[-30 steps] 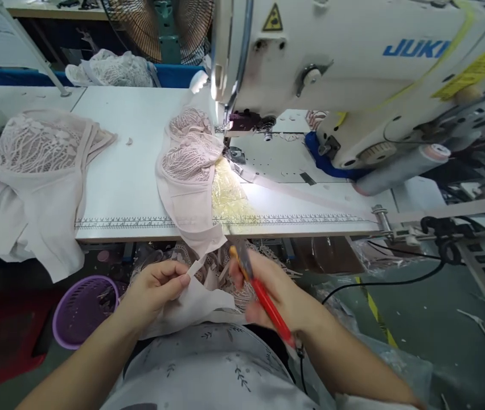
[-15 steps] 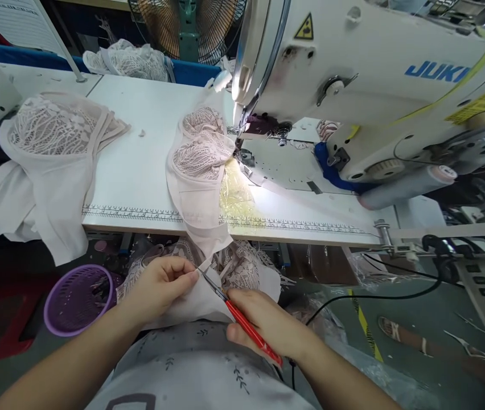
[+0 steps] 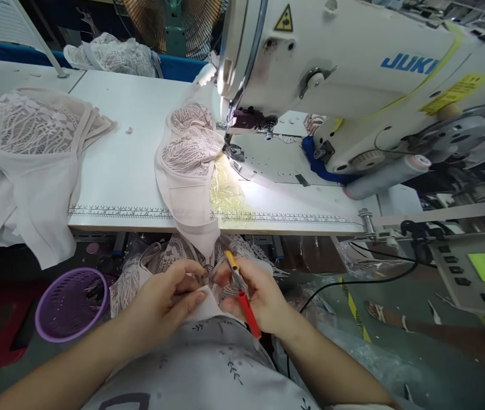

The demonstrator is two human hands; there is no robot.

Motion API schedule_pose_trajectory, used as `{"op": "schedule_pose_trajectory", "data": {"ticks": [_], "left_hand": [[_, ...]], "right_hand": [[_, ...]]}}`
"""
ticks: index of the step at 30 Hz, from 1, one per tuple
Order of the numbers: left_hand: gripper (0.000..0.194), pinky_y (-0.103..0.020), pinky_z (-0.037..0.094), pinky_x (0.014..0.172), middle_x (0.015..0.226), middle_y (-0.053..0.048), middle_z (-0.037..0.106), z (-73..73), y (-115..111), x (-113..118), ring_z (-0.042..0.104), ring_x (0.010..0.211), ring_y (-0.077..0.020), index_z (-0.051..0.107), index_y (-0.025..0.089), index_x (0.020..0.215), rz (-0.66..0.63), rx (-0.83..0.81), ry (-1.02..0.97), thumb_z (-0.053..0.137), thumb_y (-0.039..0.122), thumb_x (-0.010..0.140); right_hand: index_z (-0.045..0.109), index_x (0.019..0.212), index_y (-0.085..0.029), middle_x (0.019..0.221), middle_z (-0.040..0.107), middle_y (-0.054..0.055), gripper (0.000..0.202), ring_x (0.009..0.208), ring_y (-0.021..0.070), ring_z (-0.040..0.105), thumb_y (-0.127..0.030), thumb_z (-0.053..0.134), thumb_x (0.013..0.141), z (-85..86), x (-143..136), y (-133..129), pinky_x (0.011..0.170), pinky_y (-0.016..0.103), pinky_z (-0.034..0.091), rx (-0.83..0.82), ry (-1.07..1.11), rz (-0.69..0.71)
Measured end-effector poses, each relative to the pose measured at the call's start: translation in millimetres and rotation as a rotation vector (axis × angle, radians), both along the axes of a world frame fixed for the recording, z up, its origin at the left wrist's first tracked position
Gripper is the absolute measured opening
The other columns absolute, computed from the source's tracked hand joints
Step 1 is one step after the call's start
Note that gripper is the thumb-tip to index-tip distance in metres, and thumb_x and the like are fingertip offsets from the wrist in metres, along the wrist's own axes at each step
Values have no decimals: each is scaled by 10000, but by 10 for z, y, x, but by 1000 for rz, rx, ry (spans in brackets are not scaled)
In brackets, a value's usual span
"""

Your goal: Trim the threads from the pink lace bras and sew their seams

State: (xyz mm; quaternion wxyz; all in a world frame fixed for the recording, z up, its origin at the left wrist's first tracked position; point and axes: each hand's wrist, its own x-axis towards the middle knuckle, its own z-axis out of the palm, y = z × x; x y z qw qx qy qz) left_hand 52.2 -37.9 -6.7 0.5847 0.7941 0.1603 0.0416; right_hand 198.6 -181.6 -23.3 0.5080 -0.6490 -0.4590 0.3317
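My left hand (image 3: 169, 299) is closed at my lap, its thumb and fingers pinching the white edge of a pale bra (image 3: 204, 304). Close beside it, my right hand (image 3: 262, 293) is closed around red-handled scissors (image 3: 249, 313) tucked across the palm, a yellow part pointing up past the fingers. The right fingertips also meet the fabric near the left ones; the exact pinch is partly hidden. Above the hands, a pale pink lace bra (image 3: 191, 154) lies on the table against the sewing machine's needle area, its lower end hanging over the front edge.
The sewing machine (image 3: 323, 68) fills the upper right. Another lace bra (image 3: 33, 131) lies on the table (image 3: 118, 171) at left, partly overhanging. A purple basket (image 3: 72, 336) stands below left. A control panel (image 3: 477, 267) is at right, and a fan (image 3: 176, 28) stands behind.
The scissors have swung from pointing at the left fingertips to lying upright in my right palm. Both hands have come together at the fabric edge. The view has shifted slightly right.
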Motion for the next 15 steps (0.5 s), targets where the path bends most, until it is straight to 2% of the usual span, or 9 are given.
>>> {"op": "schedule_pose_trajectory", "data": {"ticks": [4,7,10,12,15], "left_hand": [[159,-207,431,537,727,11,675,0,-71,12,612,615,-135,434,227,1036,-107,84,-21,455,270,885],[145,-234,463,586,829,-8,680,6,-30,-2,635,694,-150,416,224,1045,-205,219,-17,389,243,904],[151,-282,476,641,871,-35,666,-11,101,-62,633,753,-183,448,205,1022,-217,515,6,361,223,899],[162,-318,475,670,853,-53,659,-16,216,-112,626,770,-210,489,187,962,-208,698,79,344,205,891],[190,-361,464,729,827,-67,652,0,352,-167,614,800,-235,536,174,871,-249,817,193,348,199,885]], "right_hand": [[489,786,-193,719,496,-13,281,571,101,438,-383,691,742,18,-77,78,526,235,395,26,268,73],[504,796,-195,724,504,-9,190,578,106,454,-301,659,768,44,-49,26,533,243,418,34,212,52],[527,839,-215,770,532,12,81,679,146,518,-205,598,801,105,56,-149,604,284,464,122,10,-45],[543,876,-238,788,548,15,93,727,165,552,-187,587,812,150,138,-299,658,314,493,165,-83,-165],[551,887,-259,800,563,15,92,769,188,588,-248,607,816,192,236,-491,747,362,520,138,-149,-376]]}}
